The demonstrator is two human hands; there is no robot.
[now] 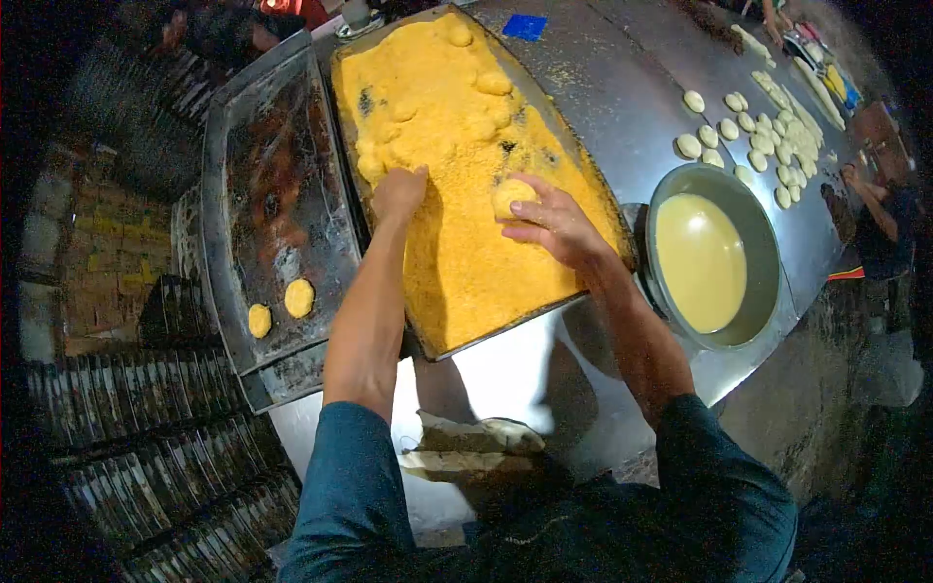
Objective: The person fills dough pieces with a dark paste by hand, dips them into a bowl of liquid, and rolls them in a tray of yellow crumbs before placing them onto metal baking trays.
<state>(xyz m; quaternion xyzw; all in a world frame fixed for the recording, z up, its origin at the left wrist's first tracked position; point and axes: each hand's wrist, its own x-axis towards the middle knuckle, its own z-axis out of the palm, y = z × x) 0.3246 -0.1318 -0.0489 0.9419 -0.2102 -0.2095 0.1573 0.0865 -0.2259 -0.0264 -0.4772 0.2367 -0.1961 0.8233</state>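
My right hand [559,225] holds a round dough ball [511,198] coated in yellow crumbs, just above a tray of yellow crumbs [466,282]. My left hand [398,194] is at the left side of that tray, its fingers curled down against the crumbs. What the left fingers hold, if anything, is hidden. Several crumb-covered dough pieces [493,83] lie at the tray's far end. To the left, a dark baking tray [335,233] carries two flat yellow dough pieces [299,298] near its front.
A grey basin [768,282] of pale yellow liquid stands right of the crumb tray. Several pale dough balls [761,142] are spread on the metal table [622,97] behind it. Another person's arm [871,199] shows at the far right. Stacked dark trays [146,389] stand at left.
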